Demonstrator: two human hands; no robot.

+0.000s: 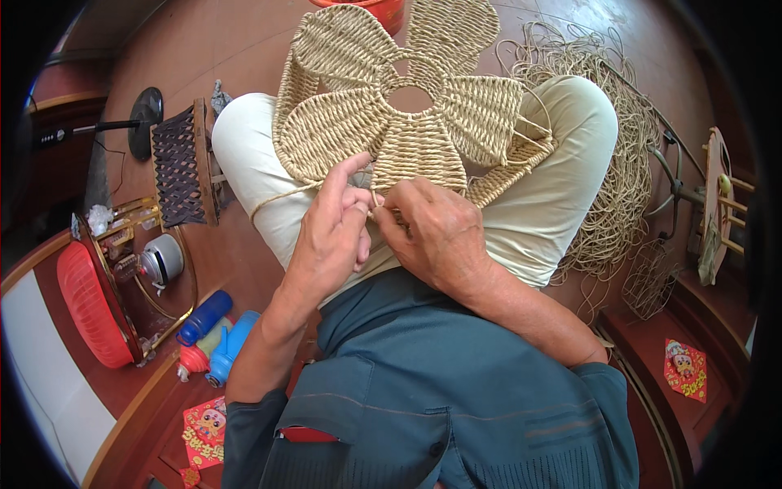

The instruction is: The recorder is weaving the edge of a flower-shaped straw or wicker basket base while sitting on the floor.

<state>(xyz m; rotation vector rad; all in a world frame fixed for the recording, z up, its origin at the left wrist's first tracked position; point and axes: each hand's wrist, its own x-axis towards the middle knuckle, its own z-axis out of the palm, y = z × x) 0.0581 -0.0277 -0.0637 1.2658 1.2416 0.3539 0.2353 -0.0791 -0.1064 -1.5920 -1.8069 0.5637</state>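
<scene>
A flower-shaped woven piece (419,155) of tan twisted cord lies across my lap, its petals set around a round hole. My left hand (336,224) is at the lower-left corner of the nearest petal, index finger stretched along it, thumb and other fingers closed on a cord. My right hand (436,232) meets it there, its fingers curled and pinched at the same cord by the petal's lower edge. A loose cord (281,196) runs left from beside my left hand over my thigh. The fingertips partly hide the cord between them.
A big tangle of cord (611,179) lies on the floor at right. A low woven-seat stool (183,167) stands at left, near bottles (205,316) and a red plastic basket (94,301). Part of a red tub (379,12) shows at the far edge.
</scene>
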